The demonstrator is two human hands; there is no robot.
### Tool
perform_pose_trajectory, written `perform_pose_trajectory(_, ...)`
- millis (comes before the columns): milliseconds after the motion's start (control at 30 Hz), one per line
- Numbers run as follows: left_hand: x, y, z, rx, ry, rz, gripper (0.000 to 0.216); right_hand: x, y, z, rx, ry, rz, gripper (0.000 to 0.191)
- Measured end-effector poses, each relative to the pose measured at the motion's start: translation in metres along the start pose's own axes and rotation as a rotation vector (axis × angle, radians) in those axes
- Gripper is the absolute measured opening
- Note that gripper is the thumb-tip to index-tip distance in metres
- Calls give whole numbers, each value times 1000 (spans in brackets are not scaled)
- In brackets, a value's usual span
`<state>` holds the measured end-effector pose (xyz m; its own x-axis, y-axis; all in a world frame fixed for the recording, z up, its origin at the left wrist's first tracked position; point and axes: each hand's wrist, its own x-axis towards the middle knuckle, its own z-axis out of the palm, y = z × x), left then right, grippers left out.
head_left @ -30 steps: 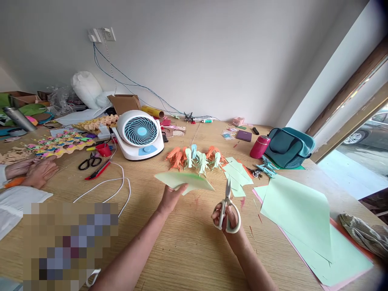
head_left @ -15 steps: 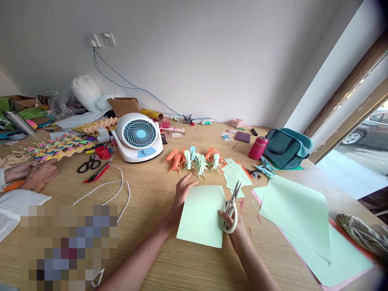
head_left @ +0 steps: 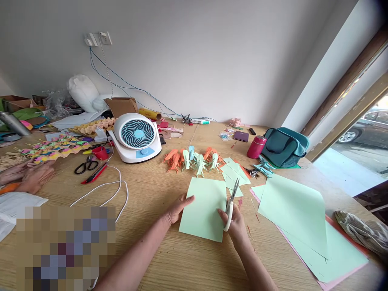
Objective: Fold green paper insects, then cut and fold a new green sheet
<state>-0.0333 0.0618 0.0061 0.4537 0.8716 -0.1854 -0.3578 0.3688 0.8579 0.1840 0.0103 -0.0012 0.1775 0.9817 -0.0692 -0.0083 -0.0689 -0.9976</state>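
A rectangular sheet of pale green paper (head_left: pixel 204 208) is held up above the table between my two hands. My left hand (head_left: pixel 178 208) pinches its left edge, the thumb lying on the front face. On the other side, my right hand (head_left: pixel 235 222) has its thumb on the paper's right edge and also grips white-handled scissors (head_left: pixel 232 202), whose blades point up and away from me. Just beyond the sheet stand several folded paper insects (head_left: pixel 198 161) in green, orange and blue. Small cut green papers (head_left: pixel 233 171) lie to their right.
Large green sheets (head_left: pixel 294 218) spread over the table's right side. Behind them are a pink flask (head_left: pixel 256 146) and a teal bag (head_left: pixel 285 147). Leftward stand a white fan (head_left: pixel 138 137), black scissors (head_left: pixel 86 165) and a white cable (head_left: pixel 125 194). Another person's hands (head_left: pixel 38 176) rest at far left.
My left hand has moved down and its thumb now lies on the front of the sheet. The paper has risen slightly. The scissors have turned in my right hand, showing more edge-on.
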Motion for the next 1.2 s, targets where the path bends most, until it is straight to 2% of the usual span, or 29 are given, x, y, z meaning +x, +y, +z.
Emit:
perform_pose_trajectory(167,-1,3,3,43,-2,-13,42,-2,-1,0,-79,5,-88,36)
perform_pose_trajectory(433,1,-1,2,-7,47,-13,40,-4,-1,1,-199,34,-169,29)
perform_pose_trajectory(633,2,-8,9,-68,79,-18,30,-4,3,1,-248,61,-170,28)
perform_pose_trajectory(767,1,-8,12,-57,86,-32,31,-4,-1,1,-211,58,-135,32)
perform_pose_trajectory(900,1,-7,13,-66,140,-38,31,-5,-8,2,-133,39,-75,36)
perform_pose_trajectory(1000,3,-3,11,-108,191,-25,33,-5,-9,2,-106,22,-86,37)
perform_pose_trajectory(1200,10,11,-9,-279,358,67,30,-6,-13,-5,-48,-18,-132,38)
